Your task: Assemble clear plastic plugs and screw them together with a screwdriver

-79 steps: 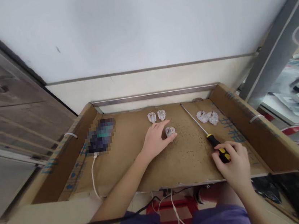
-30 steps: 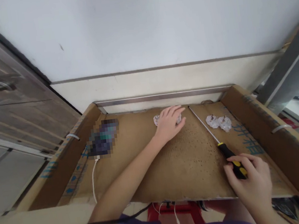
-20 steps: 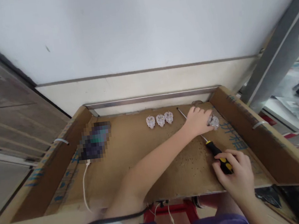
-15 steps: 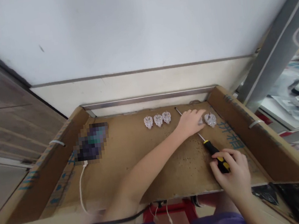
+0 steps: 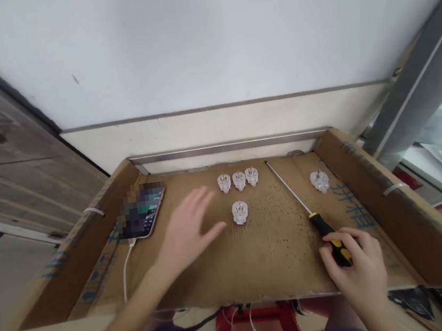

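Observation:
My right hand (image 5: 355, 259) is closed around the black and yellow handle of a long screwdriver (image 5: 290, 189), which lies along the cardboard with its tip pointing away to the left. My left hand (image 5: 190, 228) has its fingers spread and holds nothing. Just right of its thumb sits a single clear plug (image 5: 240, 213), pins up. Three similar clear plugs, a left one (image 5: 224, 183), a middle one (image 5: 239, 180) and a right one (image 5: 252, 176), stand in a row behind it. Another clear plug (image 5: 319, 181) lies at the right, beyond the screwdriver.
A cardboard tray (image 5: 204, 291) with raised sides forms the work surface. On its left lies a phone (image 5: 146, 212) with a white cable (image 5: 125, 274) running to the front edge. A white panel (image 5: 206, 44) rises behind. Below the front edge is a red object (image 5: 261, 327).
My left hand has moved from the right side across to the left and opened. One plug from the right now sits in front of the row. My right hand stays on the screwdriver.

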Available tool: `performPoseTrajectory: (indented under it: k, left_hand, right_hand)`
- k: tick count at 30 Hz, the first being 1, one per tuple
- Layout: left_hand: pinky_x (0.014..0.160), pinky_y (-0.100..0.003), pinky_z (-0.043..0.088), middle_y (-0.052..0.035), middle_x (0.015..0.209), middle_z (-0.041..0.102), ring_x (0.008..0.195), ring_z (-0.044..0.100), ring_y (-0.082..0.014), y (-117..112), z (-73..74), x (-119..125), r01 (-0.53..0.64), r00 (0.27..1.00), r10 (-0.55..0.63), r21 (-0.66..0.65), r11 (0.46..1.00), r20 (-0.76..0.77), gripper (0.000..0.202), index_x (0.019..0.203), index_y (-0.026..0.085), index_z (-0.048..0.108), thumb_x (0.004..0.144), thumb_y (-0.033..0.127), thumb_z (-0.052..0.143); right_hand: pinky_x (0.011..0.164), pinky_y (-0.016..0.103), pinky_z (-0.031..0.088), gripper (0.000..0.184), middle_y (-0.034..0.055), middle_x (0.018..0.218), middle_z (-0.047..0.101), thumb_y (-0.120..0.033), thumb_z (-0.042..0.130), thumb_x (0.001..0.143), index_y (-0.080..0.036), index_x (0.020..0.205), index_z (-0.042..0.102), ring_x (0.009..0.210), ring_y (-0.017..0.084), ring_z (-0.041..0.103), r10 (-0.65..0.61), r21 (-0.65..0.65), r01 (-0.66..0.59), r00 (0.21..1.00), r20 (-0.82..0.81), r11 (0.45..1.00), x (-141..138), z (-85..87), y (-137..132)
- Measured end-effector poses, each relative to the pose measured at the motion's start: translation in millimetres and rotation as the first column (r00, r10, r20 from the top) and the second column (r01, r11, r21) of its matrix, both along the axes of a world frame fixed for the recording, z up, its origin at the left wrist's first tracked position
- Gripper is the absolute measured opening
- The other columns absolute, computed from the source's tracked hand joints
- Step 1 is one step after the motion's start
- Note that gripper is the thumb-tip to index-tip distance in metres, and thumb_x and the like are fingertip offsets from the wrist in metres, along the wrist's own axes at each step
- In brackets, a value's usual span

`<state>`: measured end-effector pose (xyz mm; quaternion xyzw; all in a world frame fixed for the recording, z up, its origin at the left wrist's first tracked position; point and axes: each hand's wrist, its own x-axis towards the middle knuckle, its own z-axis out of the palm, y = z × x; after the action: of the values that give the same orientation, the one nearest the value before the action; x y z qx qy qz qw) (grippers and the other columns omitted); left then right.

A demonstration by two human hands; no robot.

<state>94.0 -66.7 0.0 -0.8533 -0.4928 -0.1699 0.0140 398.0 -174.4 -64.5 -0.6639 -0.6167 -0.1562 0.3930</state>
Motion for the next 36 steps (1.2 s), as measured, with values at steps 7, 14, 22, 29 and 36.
performPoseTrajectory:
  k: [7,14,22,29,36]
  left_hand:
    - [0.106,-0.054,0.031,0.0061,0.145,0.032,0.128,0.034,-0.035,6,5.9,-108,-0.506,0.862,0.507,0.111,0.855,0.022,0.051,0.12,0.032,0.045,0.079,0.062,0.042]
    - [0.101,-0.054,0.033,-0.0155,0.138,0.04,0.125,0.036,-0.0405,11,2.9,-109,-0.502,0.853,0.502,0.042,0.864,-0.145,0.057,0.116,0.014,0.052,0.08,0.058,0.043]
    - [0.097,-0.058,0.035,-0.0105,0.137,0.042,0.125,0.037,-0.0403,5,6.7,-102,-0.499,0.864,0.504,0.103,0.861,-0.026,0.051,0.119,0.021,0.049,0.081,0.054,0.047]
    - [0.101,-0.042,0.036,-0.0077,0.127,0.052,0.12,0.045,-0.0251,8,18.1,-14,-0.149,0.973,0.122,0.13,0.98,0.197,0.044,0.126,0.021,0.043,0.086,0.041,0.046]
    - [0.087,-0.034,0.043,-0.0044,0.107,0.061,0.101,0.054,-0.0211,24,11.7,60,0.249,0.968,-0.219,-0.363,0.898,0.121,0.031,0.11,0.022,0.057,0.083,0.038,0.052]
  right_hand:
    - [0.075,0.031,0.037,0.013,0.0063,0.087,0.052,-0.028,0.052,0.079,-0.018,0.077,0.059,0.082,0.017,0.048,0.005,0.011,-0.005,1.0,0.006,1.0,1,-0.3,0]
    - [0.075,0.032,0.037,0.015,0.0063,0.087,0.05,-0.029,0.05,0.08,-0.018,0.076,0.059,0.081,0.018,0.048,0.049,-0.003,-0.049,0.998,0.031,0.999,4,0.8,0]
    - [0.075,0.032,0.038,0.015,0.0068,0.087,0.051,-0.029,0.05,0.079,-0.018,0.076,0.059,0.081,0.018,0.049,0.022,-0.022,-0.022,1.0,0.014,1.0,2,1.3,-1]
    - [0.07,0.038,0.038,0.035,0.0086,0.098,0.058,-0.042,0.043,0.081,-0.018,0.101,0.057,0.087,0.025,0.055,-0.149,-0.141,0.16,0.985,0.088,0.977,0,0.3,-3]
    - [0.078,0.03,0.046,0.037,0.0032,0.097,0.062,-0.047,0.059,0.075,-0.022,0.102,0.059,0.083,0.016,0.06,-0.067,-0.059,0.048,0.926,-0.372,0.997,10,52.1,-19]
